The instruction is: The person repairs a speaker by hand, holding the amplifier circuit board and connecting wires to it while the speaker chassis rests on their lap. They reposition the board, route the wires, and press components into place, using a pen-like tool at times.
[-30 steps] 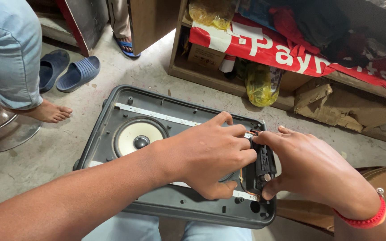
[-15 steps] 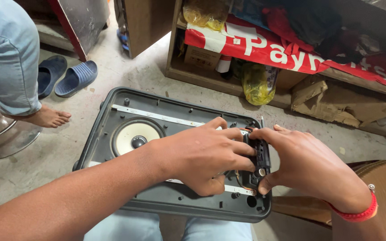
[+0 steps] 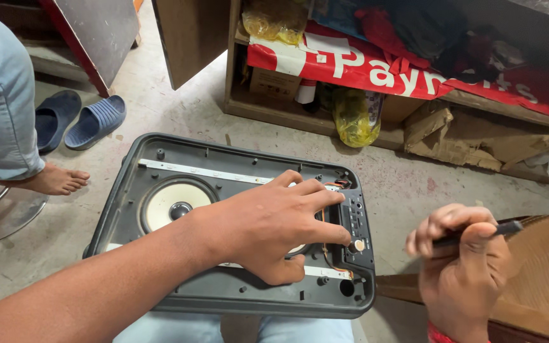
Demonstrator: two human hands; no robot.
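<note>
A grey plastic speaker housing (image 3: 160, 190) lies open on my lap, with a cream speaker cone (image 3: 169, 206) on its left side. A black control panel (image 3: 358, 225) with a small knob sits at its right end. My left hand (image 3: 274, 225) rests flat over the middle of the housing, fingertips touching the panel beside the knob. My right hand (image 3: 459, 267) is off to the right of the housing, fingers closed around a thin dark tool (image 3: 503, 227) that points right.
Another person's bare foot (image 3: 55, 180) and jeans leg are at the left, beside blue slippers (image 3: 93, 121). A wooden shelf (image 3: 274, 105) at the back holds a red banner, yellow bags (image 3: 356, 117) and cardboard. A wooden surface (image 3: 541, 279) lies at the right.
My right hand has come away from the control panel and moved right, now holding the dark tool. My left hand stays on the housing.
</note>
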